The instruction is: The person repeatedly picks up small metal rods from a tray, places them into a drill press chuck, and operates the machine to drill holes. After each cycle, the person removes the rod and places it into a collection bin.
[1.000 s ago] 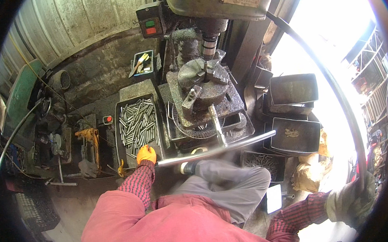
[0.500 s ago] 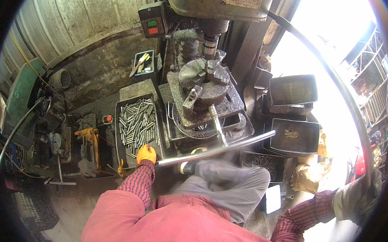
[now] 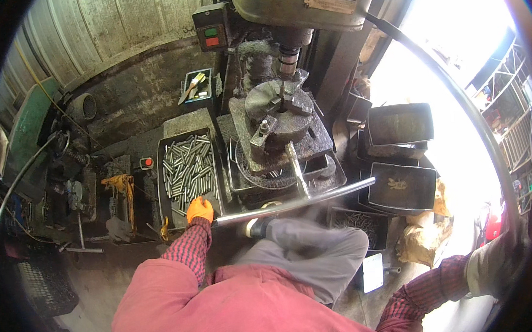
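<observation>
Metal pins (image 3: pixel 189 166) lie just beyond the left hand (image 3: pixel 200 211), its grip unclear, while the right hand (image 3: pixel 497 266) clasps a lever (image 3: pixel 466 101).

Rods (image 3: pixel 189 163) lie in a tray (image 3: pixel 177 219) left of the chuck (image 3: pixel 275 115), the left hand (image 3: pixel 200 210) at the tray's near end. Behind it, a brush (image 3: pixel 192 86) lies in a box (image 3: pixel 211 84). Right of the chuck, 1 pan (image 3: pixel 400 124) sits behind another pan (image 3: pixel 418 194); a sack (image 3: pixel 422 243) lies before both. The right hand (image 3: pixel 495 269) is far right, at the lever (image 3: pixel 483 127).
</observation>
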`<state>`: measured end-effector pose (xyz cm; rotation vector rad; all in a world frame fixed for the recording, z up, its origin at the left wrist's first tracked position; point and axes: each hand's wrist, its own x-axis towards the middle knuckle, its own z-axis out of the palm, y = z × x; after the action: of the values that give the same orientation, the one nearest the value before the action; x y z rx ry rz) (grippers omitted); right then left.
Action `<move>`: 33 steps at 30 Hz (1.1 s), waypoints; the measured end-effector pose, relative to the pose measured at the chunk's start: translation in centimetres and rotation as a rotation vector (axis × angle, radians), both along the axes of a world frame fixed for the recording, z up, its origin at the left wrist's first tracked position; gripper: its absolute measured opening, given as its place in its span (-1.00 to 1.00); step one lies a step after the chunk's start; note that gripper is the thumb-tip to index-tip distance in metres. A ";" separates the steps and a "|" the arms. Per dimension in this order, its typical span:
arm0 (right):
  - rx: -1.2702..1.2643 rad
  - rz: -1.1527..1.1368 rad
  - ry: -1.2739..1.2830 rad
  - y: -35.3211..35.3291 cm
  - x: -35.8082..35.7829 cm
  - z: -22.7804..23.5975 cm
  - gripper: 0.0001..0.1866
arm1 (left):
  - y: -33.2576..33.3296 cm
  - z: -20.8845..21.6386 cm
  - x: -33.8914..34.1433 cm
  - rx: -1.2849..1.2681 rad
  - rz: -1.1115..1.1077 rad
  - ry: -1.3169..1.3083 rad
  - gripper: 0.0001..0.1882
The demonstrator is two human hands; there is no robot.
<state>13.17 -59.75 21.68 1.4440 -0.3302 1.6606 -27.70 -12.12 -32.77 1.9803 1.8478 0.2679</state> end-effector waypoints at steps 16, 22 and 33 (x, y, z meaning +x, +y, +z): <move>1.485 2.483 0.809 6.0 8.1 -10.4 -0.68 | -1.5 22.9 -1.4 0.094 -0.292 -0.967 -0.58; 1.175 1.822 1.581 19.0 3.1 -18.5 -0.52 | -6.9 31.6 7.1 -0.070 -1.216 -0.032 -0.20; 3.474 1.981 0.724 25.0 0.0 -22.3 -0.56 | -5.9 21.4 8.6 0.021 -1.232 -0.139 -0.62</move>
<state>13.14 -34.78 -0.66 -0.5036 0.2646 0.6167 -19.10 -17.99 -11.41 2.5941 0.3115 0.0292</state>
